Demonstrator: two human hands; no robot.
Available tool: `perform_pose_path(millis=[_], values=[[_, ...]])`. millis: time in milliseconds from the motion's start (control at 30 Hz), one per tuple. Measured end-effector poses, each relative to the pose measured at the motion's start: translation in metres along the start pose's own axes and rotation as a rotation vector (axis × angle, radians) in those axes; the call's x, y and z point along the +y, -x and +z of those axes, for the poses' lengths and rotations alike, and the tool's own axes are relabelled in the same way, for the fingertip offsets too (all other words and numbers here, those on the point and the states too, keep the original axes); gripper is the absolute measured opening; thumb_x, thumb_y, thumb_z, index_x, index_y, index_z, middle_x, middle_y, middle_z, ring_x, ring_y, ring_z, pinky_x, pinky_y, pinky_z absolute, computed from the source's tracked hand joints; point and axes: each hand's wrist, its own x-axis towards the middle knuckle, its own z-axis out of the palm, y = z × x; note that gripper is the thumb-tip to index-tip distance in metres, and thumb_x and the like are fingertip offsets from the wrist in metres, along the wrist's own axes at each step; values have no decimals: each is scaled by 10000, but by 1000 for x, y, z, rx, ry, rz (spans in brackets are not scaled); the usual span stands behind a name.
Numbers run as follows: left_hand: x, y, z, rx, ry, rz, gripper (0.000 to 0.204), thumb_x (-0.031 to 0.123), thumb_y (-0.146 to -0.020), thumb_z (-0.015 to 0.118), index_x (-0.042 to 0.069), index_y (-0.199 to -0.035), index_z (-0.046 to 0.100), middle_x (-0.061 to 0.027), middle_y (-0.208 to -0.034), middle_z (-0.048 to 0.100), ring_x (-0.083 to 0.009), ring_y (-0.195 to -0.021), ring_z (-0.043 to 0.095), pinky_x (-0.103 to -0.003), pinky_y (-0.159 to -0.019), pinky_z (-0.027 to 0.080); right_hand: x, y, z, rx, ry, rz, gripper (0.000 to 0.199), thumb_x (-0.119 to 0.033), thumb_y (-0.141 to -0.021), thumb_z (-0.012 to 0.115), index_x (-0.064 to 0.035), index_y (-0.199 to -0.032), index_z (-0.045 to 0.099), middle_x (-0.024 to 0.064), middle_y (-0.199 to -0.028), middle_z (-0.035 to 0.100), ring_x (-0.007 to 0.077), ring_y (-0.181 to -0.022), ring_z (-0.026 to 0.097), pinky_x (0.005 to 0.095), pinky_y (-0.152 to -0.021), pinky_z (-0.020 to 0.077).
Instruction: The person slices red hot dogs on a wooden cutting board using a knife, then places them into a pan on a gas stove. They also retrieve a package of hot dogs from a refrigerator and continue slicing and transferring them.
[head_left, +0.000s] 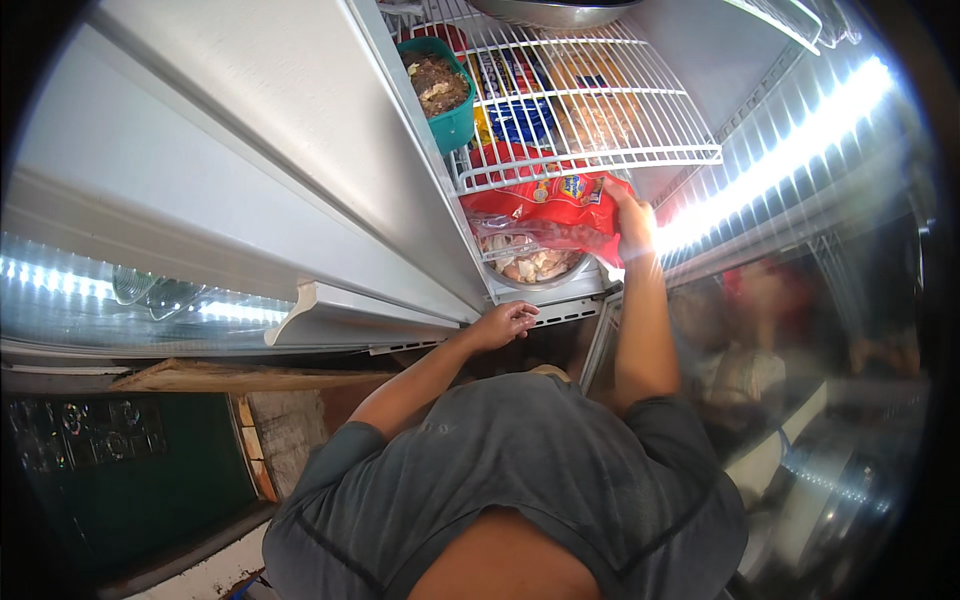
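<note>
My right hand [632,222] grips the right edge of a red plastic food bag [545,207], thumb on top. The bag is in the lower part of a lit fridge, beneath a white wire shelf [590,158]. Below it sits a round metal bowl [545,284] of what looks like raw meat pieces, partly covered by clear plastic. My left hand [503,325] hovers by the fridge's bottom front edge, fingers loosely bent and apart, with nothing visible in it.
A teal tub [455,128] with brown food stands on the shelf at the left. Colourful packages [515,100] lie under the wires, and a metal pan [560,14] is above. The glass door [800,300] with a bright light strip is at the right; a white panel [230,170] is at the left.
</note>
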Motion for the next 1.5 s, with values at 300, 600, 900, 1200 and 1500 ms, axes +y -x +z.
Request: perform_pose_path(millis=[300,600,900,1200,1500], values=[[-11,11,6,94,133,-87,376,324,-1020,594,73,-1299,579,-50,-1113,678,-119,-913,646,-284,-765,511,-40,36,45,-120,-210,38,270,-81,-859,644,4,-1115,633,181,-1070,681,357,-902,693,499,-675,601],[-10,32,-4,74,32,12,412,295,-1009,613,46,-1332,551,-67,-1132,666,-112,-901,616,-291,-767,506,-76,164,34,-13,-206,-335,266,-38,-795,638,14,-1056,647,128,-1021,655,264,-862,648,392,-776,549],[-24,69,-24,-81,-263,189,448,329,-1027,568,37,-1367,556,-135,-1236,640,-193,-1105,606,-337,-949,478,-51,274,-1,-52,239,-484,60,19,-787,622,17,-798,682,-14,-749,632,77,-672,542,252,-650,433],[81,83,52,-400,-267,863,616,403,-1070,415,11,-1537,330,-210,-1572,337,-347,-1477,300,-410,-1208,228,155,360,-13,15,633,-70,82,35,-728,637,3,-753,709,63,-702,690,151,-706,646,340,-666,513],[-35,100,50,-141,42,451,605,425,-1108,209,-9,-1155,627,-130,-1054,686,-249,-1038,617,-377,-1000,428,317,488,21,-196,743,-4,138,-110,-733,671,13,-795,667,230,-755,646,331,-742,666,434,-715,504]])
